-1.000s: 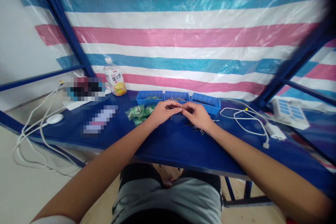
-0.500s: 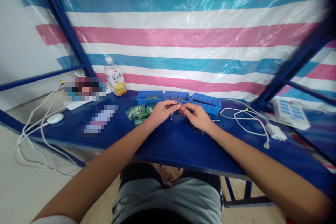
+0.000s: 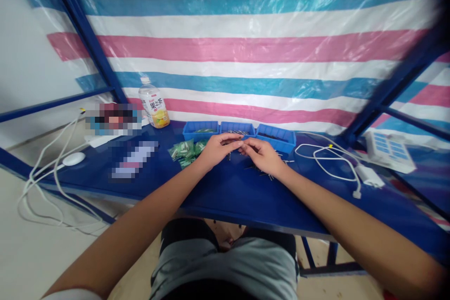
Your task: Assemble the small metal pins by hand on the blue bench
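Note:
My left hand and my right hand meet over the blue table, fingertips pinched together and touching. Whatever lies between them is too small and too covered to make out. Just beyond stand three small blue bins: the left bin has green pieces in it, the middle bin silvery pins, the right bin dark pieces. Thin dark and silvery pins lie scattered beneath and beside my right hand. Green plastic packets rest to the left of my left hand.
A drink bottle stands at the back left. White cables and a round white puck lie on the left. On the right are a coiled white cable, an adapter and a power strip. Blue frame posts flank a striped sheet.
Both hands stay together in nearly the same place. Their fingers have shifted only slightly; the things on the table look unmoved.

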{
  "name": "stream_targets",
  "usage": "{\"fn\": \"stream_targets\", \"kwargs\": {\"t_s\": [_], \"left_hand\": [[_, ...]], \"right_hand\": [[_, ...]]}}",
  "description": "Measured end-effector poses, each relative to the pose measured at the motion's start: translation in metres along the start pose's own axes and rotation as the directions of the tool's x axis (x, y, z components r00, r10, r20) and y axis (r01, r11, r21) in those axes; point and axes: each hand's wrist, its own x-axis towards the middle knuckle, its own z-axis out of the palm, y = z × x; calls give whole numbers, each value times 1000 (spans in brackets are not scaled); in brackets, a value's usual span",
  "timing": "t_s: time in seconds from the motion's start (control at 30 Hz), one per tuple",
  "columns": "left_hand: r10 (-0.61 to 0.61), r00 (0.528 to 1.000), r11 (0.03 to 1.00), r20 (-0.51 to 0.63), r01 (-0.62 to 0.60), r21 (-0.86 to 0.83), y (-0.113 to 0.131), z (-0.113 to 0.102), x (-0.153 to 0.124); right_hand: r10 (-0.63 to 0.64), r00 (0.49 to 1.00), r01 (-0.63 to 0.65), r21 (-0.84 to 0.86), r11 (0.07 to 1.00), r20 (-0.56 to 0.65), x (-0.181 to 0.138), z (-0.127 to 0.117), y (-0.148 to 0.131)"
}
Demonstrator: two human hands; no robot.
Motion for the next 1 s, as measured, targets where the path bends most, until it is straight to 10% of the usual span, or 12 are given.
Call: {"fn": "stream_targets", "kwargs": {"t_s": [0.37, 0.63, 0.83, 1.0], "left_hand": [[68, 996, 995, 51, -71, 72, -2, -2, 2], [-10, 995, 998, -103, 16, 53, -5, -2, 4], [-20, 994, 998, -103, 26, 59, -6, -1, 4], [-12, 995, 998, -101, 17, 53, -6, -1, 3]], "right_hand": [[-14, 1000, 14, -5, 1000, 16, 1, 0, 2], [210, 970, -170, 276, 946, -120, 9, -8, 11], [476, 845, -310, 503, 807, -243, 13, -22, 17], [495, 849, -399, 392, 829, -185, 11, -26, 15]]}}
